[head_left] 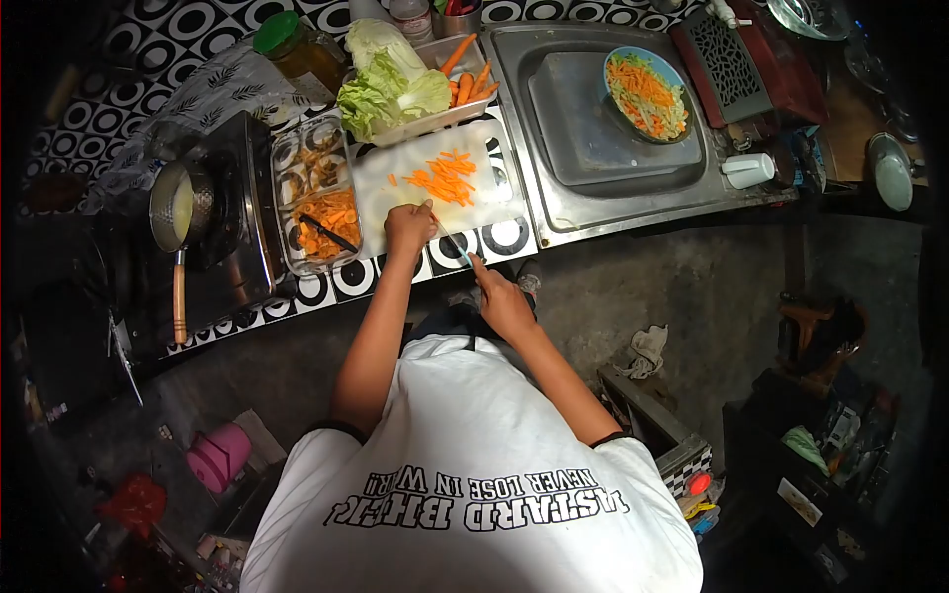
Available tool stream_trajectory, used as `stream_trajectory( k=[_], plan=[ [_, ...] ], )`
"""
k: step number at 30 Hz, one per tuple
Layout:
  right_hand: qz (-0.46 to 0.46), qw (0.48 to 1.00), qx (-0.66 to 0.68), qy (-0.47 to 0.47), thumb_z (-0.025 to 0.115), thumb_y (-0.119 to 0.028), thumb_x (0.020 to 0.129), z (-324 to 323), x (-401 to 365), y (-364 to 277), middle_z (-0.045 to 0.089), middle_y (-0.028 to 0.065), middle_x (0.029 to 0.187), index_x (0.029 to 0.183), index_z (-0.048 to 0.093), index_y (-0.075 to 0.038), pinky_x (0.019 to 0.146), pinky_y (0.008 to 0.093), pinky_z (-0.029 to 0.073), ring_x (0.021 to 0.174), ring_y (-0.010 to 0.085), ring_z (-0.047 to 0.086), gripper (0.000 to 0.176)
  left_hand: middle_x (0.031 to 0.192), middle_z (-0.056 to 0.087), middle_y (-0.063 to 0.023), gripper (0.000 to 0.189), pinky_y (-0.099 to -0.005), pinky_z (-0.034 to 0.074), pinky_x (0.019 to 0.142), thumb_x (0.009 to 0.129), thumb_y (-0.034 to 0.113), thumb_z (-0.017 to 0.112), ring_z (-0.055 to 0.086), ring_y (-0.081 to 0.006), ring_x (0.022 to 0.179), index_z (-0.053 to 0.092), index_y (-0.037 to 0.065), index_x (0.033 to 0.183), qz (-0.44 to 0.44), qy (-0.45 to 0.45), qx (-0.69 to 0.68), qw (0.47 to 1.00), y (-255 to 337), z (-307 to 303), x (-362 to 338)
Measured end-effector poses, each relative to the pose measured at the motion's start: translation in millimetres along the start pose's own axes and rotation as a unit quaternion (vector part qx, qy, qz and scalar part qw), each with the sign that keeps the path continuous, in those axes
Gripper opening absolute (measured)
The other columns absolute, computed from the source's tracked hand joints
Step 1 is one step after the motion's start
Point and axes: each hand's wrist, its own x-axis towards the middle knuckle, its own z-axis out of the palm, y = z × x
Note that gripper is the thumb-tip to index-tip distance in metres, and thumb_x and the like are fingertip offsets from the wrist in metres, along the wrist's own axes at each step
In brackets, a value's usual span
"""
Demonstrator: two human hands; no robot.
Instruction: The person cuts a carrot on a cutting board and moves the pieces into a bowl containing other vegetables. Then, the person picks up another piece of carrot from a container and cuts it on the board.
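Observation:
My right hand [506, 304] is wrapped round the light-blue handle of a knife [457, 244]. The narrow blade slants up and left, its tip at the fingers of my left hand [407, 229]. Those fingers are pinched together at the front of the white cutting board [499, 203]; a small orange bit seems to show at them, too small to make out. Just beyond lies a loose pile of carrot strips [443, 179] on the board. Left of it, a clear divided tray [353, 188] holds carrot peelings [321, 219] with a black-handled peeler [329, 233] on top.
Behind the board, a container [435, 121] holds whole carrots [469, 84] and leafy lettuce [390, 94]. A bowl of shredded vegetables [647, 94] sits on an upturned grey tub [568, 124] in the sink. A white mug [748, 171] stands right; a saucepan [180, 203] rests left on the stove.

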Motion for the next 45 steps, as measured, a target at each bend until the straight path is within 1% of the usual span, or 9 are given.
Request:
stream_trajectory(
  k=[10, 12, 14, 27, 37, 40, 42, 43, 45],
  plan=[
    [0.008, 1.0, -0.001, -0.017, 0.05, 0.007, 0.081, -4, 3, -3, 0.062, 0.0191, 0.092, 0.142, 0.039, -0.009, 0.073, 0.0483, 0.048, 0.083, 0.0389, 0.062, 0.064, 0.074, 0.067, -0.0156, 0.028, -0.0266, 0.056, 0.053, 0.092, 0.017, 0.063, 0.066, -0.019, 0.058, 0.065, -0.008, 0.08, -0.045, -0.04, -0.025, 0.998, 7, -4, 13],
    [-0.007, 1.0, -0.008, -0.002, 0.053, 0.003, 0.079, -2, 3, -1, 0.062, 0.0183, 0.09, 0.141, 0.039, -0.011, 0.071, 0.0494, 0.051, 0.078, 0.0395, 0.063, 0.065, 0.075, 0.068, -0.0162, 0.027, -0.0269, 0.056, 0.054, 0.092, 0.016, 0.062, 0.066, -0.0194, 0.058, 0.065, -0.008, 0.081, -0.045, -0.044, -0.021, 0.998, 5, -4, 14],
    [-0.009, 1.0, -0.008, -0.002, 0.052, 0.003, 0.079, -3, 3, -1, 0.063, 0.0183, 0.09, 0.141, 0.039, -0.011, 0.071, 0.0496, 0.051, 0.078, 0.0397, 0.063, 0.065, 0.066, 0.064, -0.0167, 0.028, -0.0282, 0.053, 0.047, 0.089, 0.013, 0.065, 0.063, -0.0199, 0.051, 0.061, -0.01, 0.074, -0.047, -0.031, -0.063, 0.996, 4, -2, 16],
    [-0.006, 1.0, -0.005, -0.005, 0.053, 0.005, 0.078, 1, 3, 3, 0.063, 0.0181, 0.093, 0.142, 0.037, -0.012, 0.071, 0.0498, 0.05, 0.08, 0.0399, 0.063, 0.068, 0.064, 0.063, -0.0169, 0.027, -0.0303, 0.053, 0.044, 0.089, 0.011, 0.065, 0.063, -0.0223, 0.048, 0.059, -0.01, 0.072, -0.057, -0.037, -0.068, 0.995, 3, -3, 21],
    [-0.026, 0.999, 0.02, 0.032, 0.052, 0.003, 0.082, 17, 0, 14, 0.062, 0.0166, 0.092, 0.142, 0.037, -0.015, 0.07, 0.0496, 0.05, 0.079, 0.0392, 0.062, 0.065, 0.064, 0.064, -0.0151, 0.027, -0.0291, 0.054, 0.045, 0.088, 0.011, 0.066, 0.063, -0.0199, 0.049, 0.06, -0.006, 0.069, -0.057, -0.038, -0.03, 0.997, 7, -3, 21],
    [-0.005, 1.0, 0.008, 0.012, 0.052, 0.01, 0.079, 12, 0, 9, 0.062, 0.0166, 0.089, 0.141, 0.038, -0.011, 0.072, 0.0464, 0.049, 0.081, 0.0368, 0.062, 0.067, 0.064, 0.065, -0.0139, 0.024, -0.0288, 0.053, 0.045, 0.089, 0.012, 0.065, 0.063, -0.0188, 0.049, 0.059, -0.004, 0.071, -0.043, -0.022, -0.012, 0.999, 8, -1, 18],
    [-0.001, 1.0, -0.004, 0.002, 0.053, 0.006, 0.082, 8, 1, 7, 0.06, 0.0172, 0.087, 0.141, 0.039, -0.013, 0.071, 0.0462, 0.049, 0.079, 0.0373, 0.061, 0.064, 0.064, 0.065, -0.0135, 0.023, -0.0287, 0.053, 0.044, 0.089, 0.012, 0.065, 0.063, -0.0183, 0.049, 0.059, -0.003, 0.072, -0.022, -0.008, -0.005, 1.0, 10, -1, 16],
    [-0.002, 1.0, -0.006, 0.004, 0.053, 0.006, 0.082, 9, 2, 7, 0.06, 0.0172, 0.087, 0.141, 0.039, -0.013, 0.071, 0.0462, 0.049, 0.079, 0.0373, 0.061, 0.064, 0.066, 0.064, -0.0132, 0.021, -0.0285, 0.053, 0.045, 0.09, 0.012, 0.063, 0.063, -0.0185, 0.05, 0.059, -0.004, 0.077, -0.019, -0.017, 0.005, 1.0, 10, -3, 15],
    [-0.006, 0.999, -0.039, 0.007, 0.054, -0.006, 0.089, 9, 3, 6, 0.06, 0.0172, 0.089, 0.141, 0.04, -0.018, 0.067, 0.0483, 0.05, 0.076, 0.038, 0.062, 0.055, 0.069, 0.064, -0.013, 0.019, -0.0283, 0.053, 0.045, 0.091, 0.012, 0.061, 0.063, -0.0188, 0.051, 0.058, -0.005, 0.082, -0.016, -0.026, 0.014, 0.999, 8, -4, 14]
  ],
)
